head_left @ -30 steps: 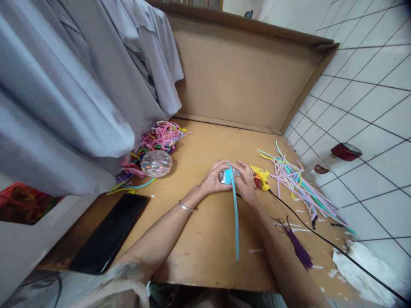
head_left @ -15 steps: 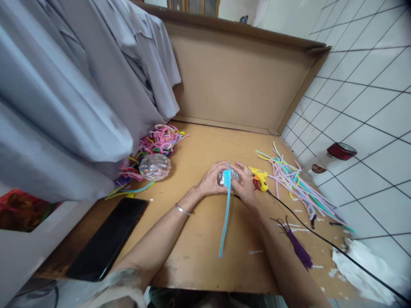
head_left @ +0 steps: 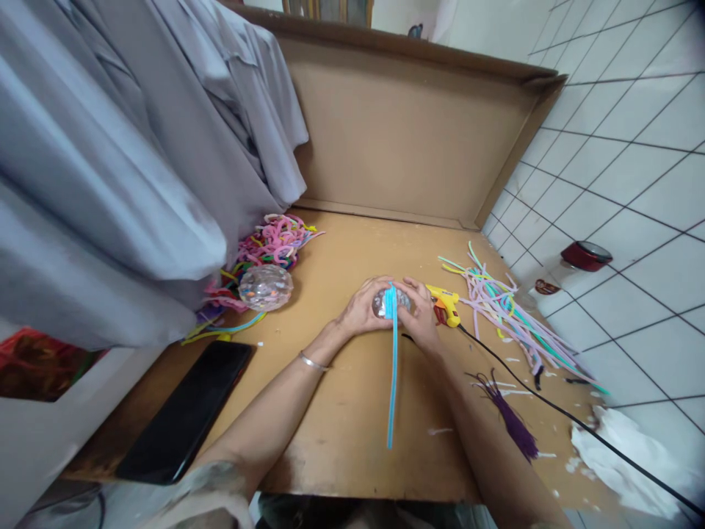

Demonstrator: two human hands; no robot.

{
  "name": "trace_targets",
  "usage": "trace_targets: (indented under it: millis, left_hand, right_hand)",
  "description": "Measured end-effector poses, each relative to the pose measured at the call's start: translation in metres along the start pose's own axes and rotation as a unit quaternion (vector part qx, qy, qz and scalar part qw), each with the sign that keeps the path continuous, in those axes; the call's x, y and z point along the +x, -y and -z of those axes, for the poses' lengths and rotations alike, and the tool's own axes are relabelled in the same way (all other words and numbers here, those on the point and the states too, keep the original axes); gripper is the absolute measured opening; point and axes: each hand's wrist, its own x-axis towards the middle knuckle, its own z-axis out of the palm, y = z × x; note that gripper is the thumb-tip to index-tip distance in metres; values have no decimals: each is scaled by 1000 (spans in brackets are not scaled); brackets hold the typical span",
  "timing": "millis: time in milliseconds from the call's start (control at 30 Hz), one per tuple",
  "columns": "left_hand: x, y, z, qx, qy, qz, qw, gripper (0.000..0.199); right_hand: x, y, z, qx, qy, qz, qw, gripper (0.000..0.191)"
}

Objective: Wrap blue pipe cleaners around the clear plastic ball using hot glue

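Trailing blue strip (head_left: pixel 393 382): long, skinny, nearly straight, paler line down its length, running from the clear ball (head_left: pixel 380 305) toward the person.
Fuzzy stems: curly pile (head_left: pixel 278 241) is a soft tangle, mostly pink with yellow and purple; straight bunch (head_left: pixel 510 312) is lilac, mint and yellow, fanned out loosely.
Table (head_left: pixel 352 250): smooth tan top, whitish blobs on the right, flat brown cardboard panel (head_left: pixel 418 132) behind.
Other textures: crumpled white tissue (head_left: pixel 622 463), grey cloth (head_left: pixel 137 147) in big folds, shiny tiled wall (head_left: pixel 633 139).
Clear ball: see-through, glinty, roundish, bright blue strands packed side by side over the middle. Fingers cover its sides.
Where it's at: between the hands, mid-table, left of the yellow glue gun (head_left: pixel 448 308). Can't tell if it touches the tabletop.
Grip: left hand (head_left: pixel 363 307) and right hand (head_left: pixel 421 314) both clamped on the clear ball, one each side.
Headcount: two balls (held one, plus a second ball (head_left: pixel 266 287) by the curly pile), one glue gun, one black phone (head_left: pixel 187 411), one red-lidded jar (head_left: pixel 587 256), one purple bundle (head_left: pixel 513 426), one bracelet (head_left: pixel 313 362). Stems: too tangled to count.
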Motion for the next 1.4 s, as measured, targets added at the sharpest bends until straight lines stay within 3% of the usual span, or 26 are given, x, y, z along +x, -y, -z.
trace_targets:
  millis: [233, 633, 1200, 1400]
  left_hand:
    - [-4, 0, -1, 25, 11, 14, 1000, 77]
    - [-5, 4, -2, 22, 1, 1, 1000, 72]
    - [-4, 0, 0, 23, 36, -2, 999, 59]
    - [-2, -1, 0, 22, 37, -11, 999, 59]
  right_hand:
    - [1, -3, -1, -2, 1, 3, 1000, 47]
    - [0, -6, -3, 10, -3, -4, 1000, 47]
    - [1, -5, 3, 61, 0, -32, 998, 37]
    - [0, -3, 2, 16, 7, -19, 1000, 40]
